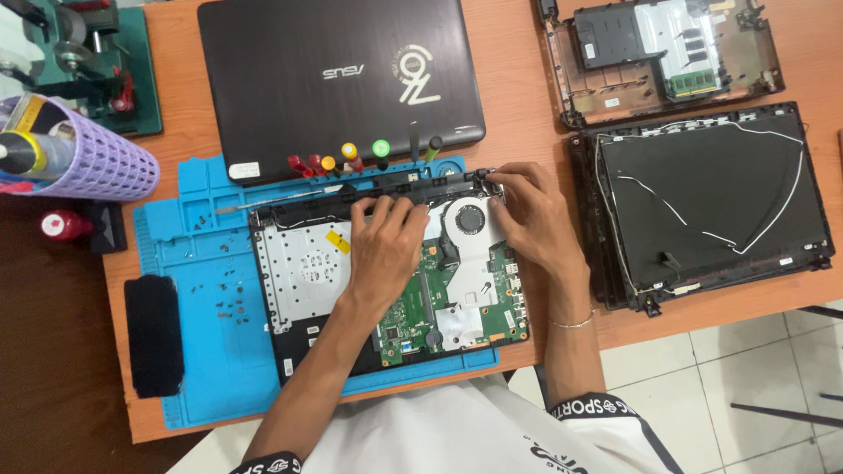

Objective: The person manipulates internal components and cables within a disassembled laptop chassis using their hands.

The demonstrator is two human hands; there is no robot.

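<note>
The head camera is looking straight down at a wooden table (518, 96). At the centre an opened laptop base (386, 281) is lying on a blue mat (202, 290), its green board (439, 307), silver plate (303, 268) and round fan (471, 219) all showing.

The left hand (386, 246) is resting palm down on the base, just left of the fan. Its fingers are lying close together, with the tips pressing on the black strip along the far edge of the base. Whether it is gripping anything is not clear.

The right hand (531, 215) is sitting just right of the fan, at the far right corner of the base. Its fingers are curled and pinching at the black hinge part (488, 178) there. A thin bracelet (572, 324) is circling that wrist.

Beyond the base, a closed dark laptop (338, 75) is lying flat. A row of screwdrivers (360, 158) with red, yellow and green caps is standing between it and the base.

Left of the base, small screws (230, 298) are scattered over the mat, and a black pad (154, 333) is lying at the mat's left edge. Further left and away, a purple mesh cup (101, 162) is holding tools.

Right of the base, a black screen lid (711, 197) is lying with white wires across it. Beyond that lid, a stripped laptop shell (667, 53) is lying open.
</note>
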